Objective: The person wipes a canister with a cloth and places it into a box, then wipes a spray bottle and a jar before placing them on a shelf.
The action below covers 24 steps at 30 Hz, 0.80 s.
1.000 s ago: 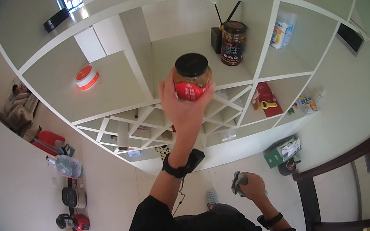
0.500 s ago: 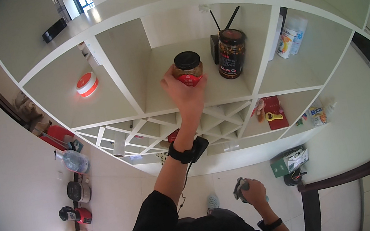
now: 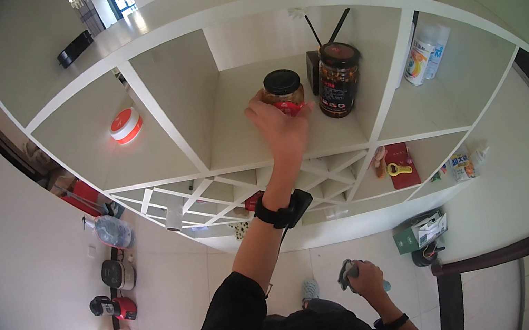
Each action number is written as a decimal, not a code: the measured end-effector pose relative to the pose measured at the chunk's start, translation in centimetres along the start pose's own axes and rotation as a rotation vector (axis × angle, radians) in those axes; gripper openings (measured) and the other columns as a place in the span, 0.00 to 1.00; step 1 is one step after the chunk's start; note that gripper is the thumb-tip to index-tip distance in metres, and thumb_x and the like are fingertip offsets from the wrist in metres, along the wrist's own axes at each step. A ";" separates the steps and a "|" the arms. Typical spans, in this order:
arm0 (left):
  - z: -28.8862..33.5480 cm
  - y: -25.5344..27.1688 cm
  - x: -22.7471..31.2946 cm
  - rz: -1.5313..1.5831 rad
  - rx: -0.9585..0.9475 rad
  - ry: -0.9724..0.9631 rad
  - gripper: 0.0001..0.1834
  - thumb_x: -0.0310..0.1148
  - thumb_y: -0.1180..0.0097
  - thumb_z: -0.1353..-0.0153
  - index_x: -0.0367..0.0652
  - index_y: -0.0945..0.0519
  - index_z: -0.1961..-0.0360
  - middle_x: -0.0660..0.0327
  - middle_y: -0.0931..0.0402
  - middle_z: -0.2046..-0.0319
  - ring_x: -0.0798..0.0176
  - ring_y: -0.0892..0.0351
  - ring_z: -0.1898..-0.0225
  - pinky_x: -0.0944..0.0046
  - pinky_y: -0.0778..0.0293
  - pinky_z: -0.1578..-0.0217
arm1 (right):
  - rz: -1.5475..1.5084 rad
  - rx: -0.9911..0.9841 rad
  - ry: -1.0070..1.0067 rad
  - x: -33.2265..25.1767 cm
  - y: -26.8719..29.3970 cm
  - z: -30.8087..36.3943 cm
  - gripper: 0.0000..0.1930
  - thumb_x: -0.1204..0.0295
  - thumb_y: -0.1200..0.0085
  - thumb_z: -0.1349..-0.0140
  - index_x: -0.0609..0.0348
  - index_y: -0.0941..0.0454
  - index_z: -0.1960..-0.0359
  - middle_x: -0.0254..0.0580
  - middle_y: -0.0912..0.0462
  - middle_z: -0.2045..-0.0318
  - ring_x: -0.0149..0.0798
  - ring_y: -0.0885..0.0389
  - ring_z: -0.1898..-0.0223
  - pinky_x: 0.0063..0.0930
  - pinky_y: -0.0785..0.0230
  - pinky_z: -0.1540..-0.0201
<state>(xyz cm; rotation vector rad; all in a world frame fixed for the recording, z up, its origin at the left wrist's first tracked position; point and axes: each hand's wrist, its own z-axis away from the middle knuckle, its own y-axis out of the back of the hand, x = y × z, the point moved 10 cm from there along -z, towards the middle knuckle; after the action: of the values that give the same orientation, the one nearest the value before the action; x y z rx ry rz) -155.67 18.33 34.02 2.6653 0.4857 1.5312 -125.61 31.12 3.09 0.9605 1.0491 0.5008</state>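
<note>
My left hand (image 3: 280, 122) is wrapped round a small glass jar (image 3: 282, 88) with a black lid and a red label, in the middle compartment of the white shelf unit (image 3: 315, 135). Just right of it stands a taller dark jar (image 3: 338, 79) with a black label, apart from the small one. Behind the tall jar is a black box (image 3: 314, 73) with dark sticks rising near it. Low on the right, my right hand (image 3: 366, 278) is closed on a bunched grey cloth (image 3: 347, 275), held over the floor.
A white and orange round tub (image 3: 126, 126) sits in the left compartment. Spray cans (image 3: 426, 54) stand in the right one. Below runs a lattice rack (image 3: 228, 195). Along the left wall are a large clear bottle (image 3: 112, 231) and small appliances. A green box (image 3: 421, 233) lies at right.
My left hand and the small jar have moved right, closer to the tall jar. The right hand still holds the cloth low down. The view has shifted slightly.
</note>
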 end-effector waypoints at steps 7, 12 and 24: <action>-0.6 -0.9 -0.4 -0.132 -0.018 -0.035 0.46 0.29 0.27 0.62 0.26 0.44 0.46 0.40 0.44 0.49 0.40 0.41 0.47 0.50 0.41 0.44 | 0.021 -0.053 0.030 -0.2 -1.2 -0.3 0.22 0.60 0.40 0.54 0.55 0.21 0.56 0.51 0.20 0.67 0.55 0.20 0.66 0.46 0.26 0.61; -0.1 -1.4 0.1 -0.182 -0.168 -0.053 0.44 0.29 0.28 0.59 0.27 0.42 0.45 0.42 0.40 0.49 0.42 0.42 0.43 0.52 0.39 0.44 | 0.020 -0.046 0.045 -0.6 -1.4 -0.9 0.20 0.61 0.41 0.55 0.54 0.20 0.59 0.51 0.20 0.69 0.56 0.20 0.67 0.47 0.27 0.63; -0.7 -0.9 1.5 -0.147 -0.265 -0.167 0.33 0.25 0.34 0.55 0.30 0.34 0.47 0.42 0.31 0.53 0.40 0.27 0.52 0.53 0.29 0.52 | 0.042 -0.136 0.068 -1.6 -3.3 -1.7 0.19 0.61 0.42 0.54 0.53 0.20 0.59 0.51 0.19 0.68 0.55 0.20 0.65 0.46 0.27 0.61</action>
<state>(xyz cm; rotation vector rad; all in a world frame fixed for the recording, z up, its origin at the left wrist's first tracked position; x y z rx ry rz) -155.79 19.52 35.43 2.4662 0.4258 1.2259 -128.13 28.97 0.78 0.8515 1.0440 0.6348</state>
